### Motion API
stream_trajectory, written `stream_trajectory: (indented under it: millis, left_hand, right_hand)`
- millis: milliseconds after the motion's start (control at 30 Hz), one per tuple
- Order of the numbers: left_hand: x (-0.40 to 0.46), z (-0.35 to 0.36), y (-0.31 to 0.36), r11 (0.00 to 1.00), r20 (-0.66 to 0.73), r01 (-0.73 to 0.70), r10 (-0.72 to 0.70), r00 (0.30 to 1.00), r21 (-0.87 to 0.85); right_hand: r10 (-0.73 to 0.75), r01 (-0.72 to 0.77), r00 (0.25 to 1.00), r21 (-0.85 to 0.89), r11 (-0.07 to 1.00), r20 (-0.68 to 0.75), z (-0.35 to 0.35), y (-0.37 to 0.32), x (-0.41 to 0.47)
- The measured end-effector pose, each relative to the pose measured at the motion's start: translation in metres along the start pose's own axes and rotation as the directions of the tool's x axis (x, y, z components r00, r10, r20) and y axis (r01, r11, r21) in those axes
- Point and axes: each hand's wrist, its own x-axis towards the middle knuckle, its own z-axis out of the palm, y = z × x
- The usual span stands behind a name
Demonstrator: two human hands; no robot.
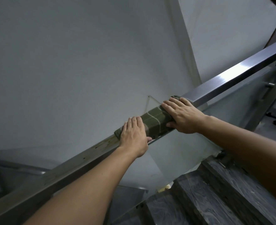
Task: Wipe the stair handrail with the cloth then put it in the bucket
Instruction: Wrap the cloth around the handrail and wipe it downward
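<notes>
Grey wall (69, 62) is seen behind, with dark stair treads (215, 192) at lower right. Steel handrail (231, 78) is run diagonally, bare and shiny up ahead, stained lower down. Green cloth (155, 119) is wrapped over the rail. Its lower end is clamped by the left hand (134, 135) and its upper end by the right hand (182, 116), fingers draped over the top, thumbs on the near face.

Plain grey walls (69, 62) rise over dark veined stone steps (215, 192) beside a glass balustrade panel (174, 153).

The head-worn camera looks down at a tilt from close above the handrail (231, 76) and stairs (215, 192).
</notes>
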Motion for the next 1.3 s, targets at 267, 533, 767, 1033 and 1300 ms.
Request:
stream_trajectory:
  millis: [267, 533, 767, 1033, 1300]
  left_hand:
    - [-0.033, 0.002, -0.054, 0.999, -0.014, 0.022, -0.022, 1.0, 0.023]
    - [-0.085, -0.001, -0.126, 0.995, -0.013, 0.1, -0.1, 0.995, 0.025]
    - [-0.123, 0.0, -0.181, 0.992, -0.012, 0.12, -0.119, 0.993, 0.034]
    - [-0.167, -0.004, -0.245, 0.987, 0.016, 0.154, -0.155, 0.988, 0.034]
    - [-0.22, -0.006, -0.319, 0.977, 0.032, 0.211, -0.213, 0.977, 0.042]
  right_hand:
    - [-0.083, 0.081, 0.996, -0.064, 0.995, -0.021, 0.008, -0.057, 0.013]
    - [-0.178, 0.176, 0.984, -0.096, 0.98, -0.01, 0.013, -0.144, 0.029]
    - [-0.221, 0.222, 0.975, -0.096, 0.97, 0.021, 0.018, -0.208, 0.04]
    - [-0.256, 0.26, 0.966, -0.098, 0.961, 0.045, 0.026, -0.285, 0.052]
    - [-0.307, 0.309, 0.95, -0.037, 0.95, 0.058, 0.042, -0.372, 0.067]
